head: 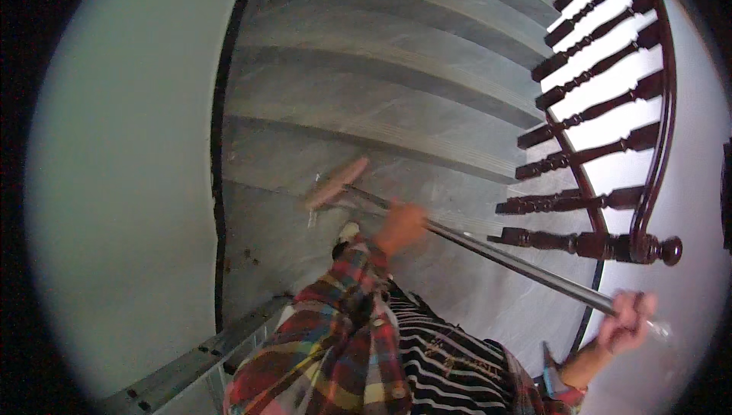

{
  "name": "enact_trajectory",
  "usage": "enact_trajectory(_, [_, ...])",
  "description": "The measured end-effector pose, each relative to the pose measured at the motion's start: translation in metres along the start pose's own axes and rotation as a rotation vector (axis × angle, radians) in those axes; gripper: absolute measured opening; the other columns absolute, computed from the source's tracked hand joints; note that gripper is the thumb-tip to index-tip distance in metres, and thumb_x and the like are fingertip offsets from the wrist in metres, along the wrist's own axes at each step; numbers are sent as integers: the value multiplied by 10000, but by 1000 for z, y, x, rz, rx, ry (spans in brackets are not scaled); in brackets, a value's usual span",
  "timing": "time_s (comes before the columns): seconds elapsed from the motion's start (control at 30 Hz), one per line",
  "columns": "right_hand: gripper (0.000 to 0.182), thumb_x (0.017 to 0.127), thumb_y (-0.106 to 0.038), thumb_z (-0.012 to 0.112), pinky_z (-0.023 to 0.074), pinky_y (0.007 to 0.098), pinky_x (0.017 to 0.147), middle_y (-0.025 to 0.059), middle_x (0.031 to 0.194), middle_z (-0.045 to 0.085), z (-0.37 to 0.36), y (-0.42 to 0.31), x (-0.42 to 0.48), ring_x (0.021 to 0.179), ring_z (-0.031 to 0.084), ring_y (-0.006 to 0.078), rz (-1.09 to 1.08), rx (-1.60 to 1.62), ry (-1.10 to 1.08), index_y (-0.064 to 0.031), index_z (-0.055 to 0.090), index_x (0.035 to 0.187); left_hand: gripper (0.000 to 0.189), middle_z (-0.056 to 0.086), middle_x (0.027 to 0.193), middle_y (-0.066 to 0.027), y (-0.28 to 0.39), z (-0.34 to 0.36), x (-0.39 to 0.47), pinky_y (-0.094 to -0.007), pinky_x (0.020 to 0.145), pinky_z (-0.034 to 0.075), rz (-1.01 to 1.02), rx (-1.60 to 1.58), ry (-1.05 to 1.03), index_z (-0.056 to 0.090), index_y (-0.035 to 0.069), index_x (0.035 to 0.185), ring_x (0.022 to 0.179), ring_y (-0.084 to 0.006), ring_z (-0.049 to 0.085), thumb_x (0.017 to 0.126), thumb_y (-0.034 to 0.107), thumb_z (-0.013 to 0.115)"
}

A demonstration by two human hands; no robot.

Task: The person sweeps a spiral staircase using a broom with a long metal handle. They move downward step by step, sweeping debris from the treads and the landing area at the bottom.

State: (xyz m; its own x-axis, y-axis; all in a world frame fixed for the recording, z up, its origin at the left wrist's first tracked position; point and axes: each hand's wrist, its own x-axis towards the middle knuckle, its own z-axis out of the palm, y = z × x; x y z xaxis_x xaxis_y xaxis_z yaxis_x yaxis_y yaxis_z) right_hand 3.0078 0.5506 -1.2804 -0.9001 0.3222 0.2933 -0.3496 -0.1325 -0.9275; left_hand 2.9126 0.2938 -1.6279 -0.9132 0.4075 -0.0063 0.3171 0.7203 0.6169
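A long metal pole [514,263] runs slantwise across the front of me, with my left hand [403,225] closed around it low down, near its head. Farther up, close to the other end, my right hand [629,320] grips the same pole. The head is a broad pinkish mop or push-broom head [338,182], blurred, close to the tiled landing [457,295] at the foot of the stairs. Whether it touches the floor I cannot tell. Just below the head, one shoe [347,233] shows beyond my plaid sleeve.
Grey tiled steps [377,95] curve away ahead. Dark turned wooden balusters and a handrail [666,100] line the right side, ending in a knobbed post [606,246]. A pale wall [131,129] with dark skirting stands at left. A metal ladder-like frame [189,360] lies lower left.
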Motion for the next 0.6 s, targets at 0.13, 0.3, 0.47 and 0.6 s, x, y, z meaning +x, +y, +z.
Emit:
enact_trajectory(0.13, [186,678,-144,503,288,272,469,3,500,315,1,79,-21,436,312,119,126,64,4,-71,344,616,112,524,680,-76,-50,28,2,-446,693,303,-159,-13,3,549,116,686,699,-279,502,599,185,535])
enact_trajectory(0.3, [153,701,-120,448,254,242,450,-34,460,243,-24,77,-30,396,252,85,99,-83,0,-88,319,626,111,528,655,-67,-43,115,23,-418,699,317,-23,143,-132,581,121,660,703,-268,505,596,206,551])
enact_trajectory(0.47, [146,686,-105,480,252,232,435,-35,442,239,-73,15,-11,383,250,73,-6,-130,374,-71,344,648,82,544,632,-60,67,118,68,-459,779,277,247,-28,-381,587,141,619,699,-230,528,595,200,535])
enact_trajectory(0.6, [159,647,-60,529,236,212,421,-33,481,296,-94,-58,-8,400,292,66,-202,-64,48,-72,389,720,84,549,642,-58,133,56,100,-466,840,236,384,129,-692,593,151,627,706,-216,532,591,197,533])
